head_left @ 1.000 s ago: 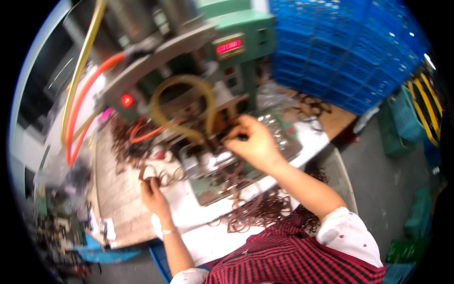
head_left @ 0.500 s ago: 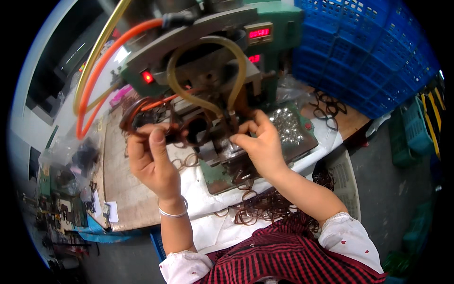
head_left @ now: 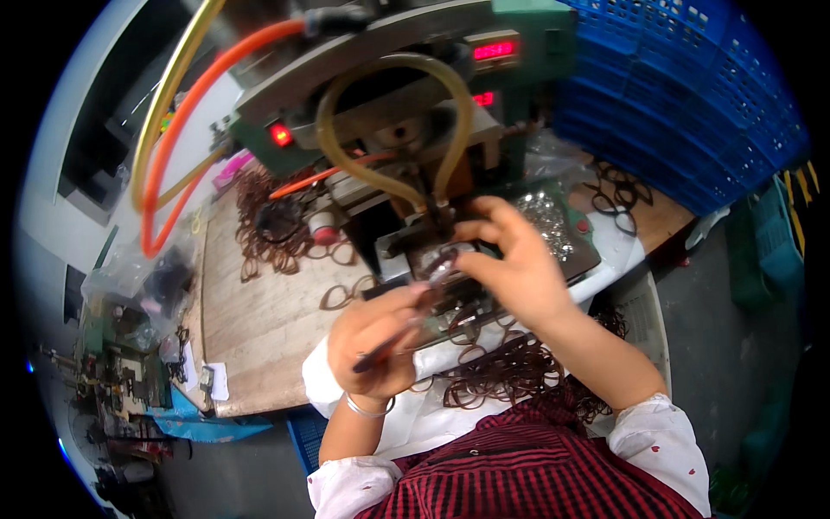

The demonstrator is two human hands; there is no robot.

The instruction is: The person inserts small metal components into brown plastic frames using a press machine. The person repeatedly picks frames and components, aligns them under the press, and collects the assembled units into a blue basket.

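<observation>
My left hand (head_left: pixel 372 342) is closed on a dark slender piece (head_left: pixel 386 348), blurred by motion; its kind is unclear. Its fingertips point toward the work spot under the green press (head_left: pixel 545 52). My right hand (head_left: pixel 519 259) is at that spot, fingers curled beside the tooling. By its thumb tip is a small brown and shiny piece (head_left: pixel 443 262), partly hidden and blurred. Brown eyeglass-frame-like loops (head_left: pixel 501 376) lie heaped on the white sheet before me. A heap of small shiny metal parts (head_left: pixel 546 227) sits right of my right hand.
More brown loops (head_left: pixel 259 225) lie on the wooden table (head_left: pixel 251 346) at left, near a round red-and-white object (head_left: pixel 324 229). A clear hose (head_left: pixel 458 95) and an orange hose (head_left: pixel 154 173) hang from the press. Blue crates (head_left: pixel 683 95) stand at the far right.
My left hand has come down and to the right, away from the brown loops it held up at the left. My right hand stays by the tooling. The whole view has shifted slightly.
</observation>
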